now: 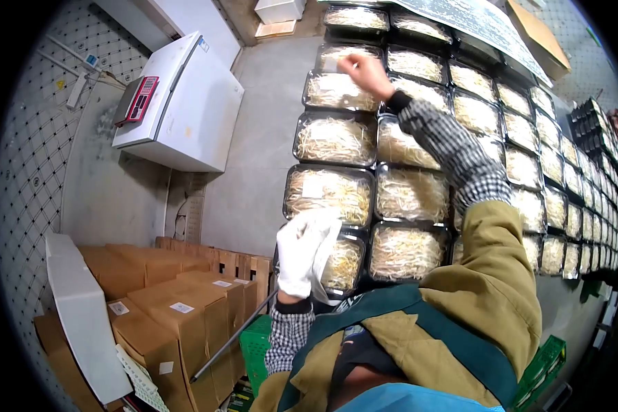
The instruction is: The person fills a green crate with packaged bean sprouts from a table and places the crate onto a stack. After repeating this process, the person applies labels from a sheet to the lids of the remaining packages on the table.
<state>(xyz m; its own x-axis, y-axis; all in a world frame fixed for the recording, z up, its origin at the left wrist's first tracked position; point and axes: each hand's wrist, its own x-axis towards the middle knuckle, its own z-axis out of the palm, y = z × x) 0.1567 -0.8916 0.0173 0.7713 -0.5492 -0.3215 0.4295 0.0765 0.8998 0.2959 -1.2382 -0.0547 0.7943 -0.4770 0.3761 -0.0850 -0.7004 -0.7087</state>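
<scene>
Two hands over rows of sprout trays

Near the table's (pixel 268 199) close left corner, the gloved left hand (pixel 301 250) is closed on a floppy white sheet (pixel 328 255) that hangs down over the nearest tray (pixel 343 264). Far up the left row, the bare right hand (pixel 365 74) pinches a small white label (pixel 331 64) at its fingertips, on a far tray (pixel 345 56) whose long side runs left to right.

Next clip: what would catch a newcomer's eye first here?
Rows of film-wrapped sprout trays fill the centre and right. The bare right hand reaches over a far tray while the white-gloved left hand hangs over a near one. A white chest freezer with a red scale stands at left.
</scene>
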